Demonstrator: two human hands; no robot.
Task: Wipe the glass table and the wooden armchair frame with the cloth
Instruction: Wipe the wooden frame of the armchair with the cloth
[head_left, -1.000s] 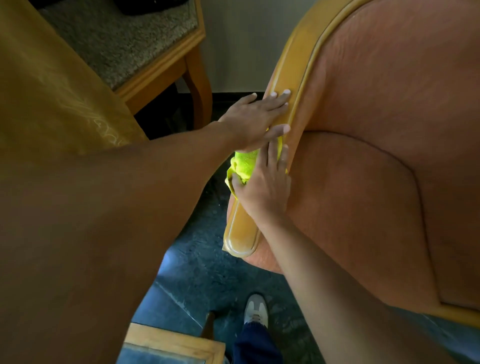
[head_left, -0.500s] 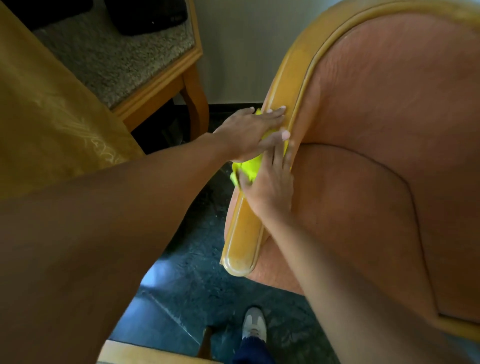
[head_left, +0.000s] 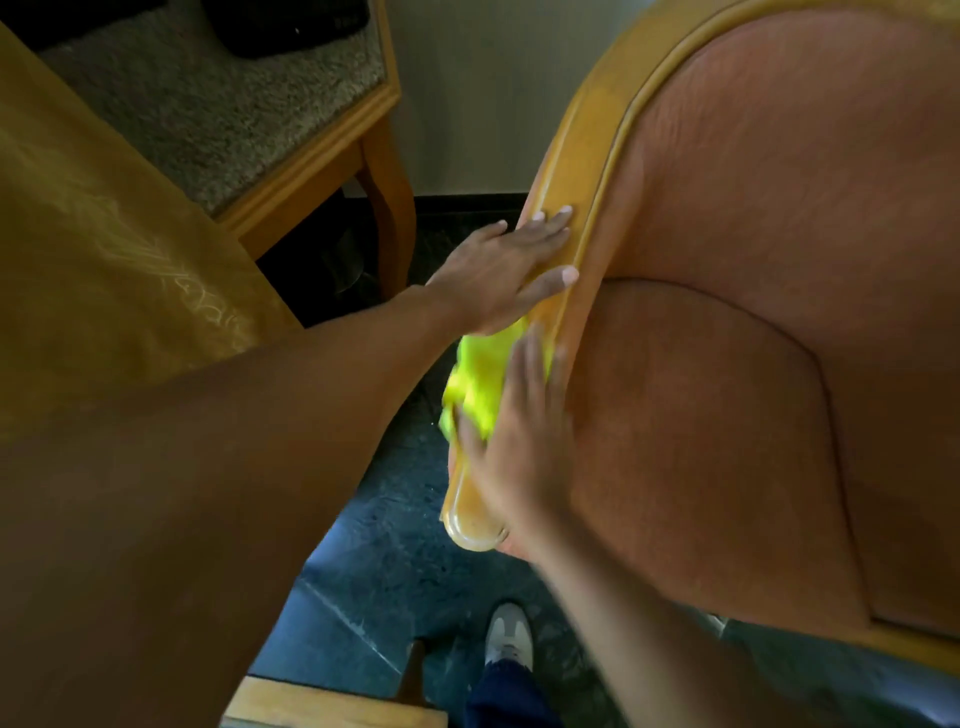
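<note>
**chairguy:** So what's happening with the bright yellow-green cloth (head_left: 480, 379)? Where's it sitting?

**mopfan:** It's lying bunched up against the curved, glossy honey-coloured wooden frame (head_left: 566, 218) of the armchair, on the arm part that's running down toward the rounded end. The person's right hand (head_left: 519, 447) is pressing on it from the lower side, fingers spread flat over the cloth, thumb tucked by its lower edge. It's blurry, so it's hard to say whether the hand is really pinching the cloth or just pushing it flat.

**chairguy:** And the other hand?

**mopfan:** The left hand (head_left: 498, 275) is lying palm-down on the frame just above the cloth, fingers straight and together, not wrapping round anything. Its heel seems to be covering the cloth's upper edge.

**chairguy:** What's around them?

**mopfan:** The salmon-orange upholstery (head_left: 753, 338) is filling the right side, touching the frame all along its inner edge. At upper left a wooden-framed counter with a speckled grey top (head_left: 218, 104) is standing well apart from the chair, with something dark sitting on it. A golden patterned fabric (head_left: 104, 260) is covering the left edge. Down below, one white shoe (head_left: 509, 636) is standing on the dark marbled floor (head_left: 363, 587).
</note>
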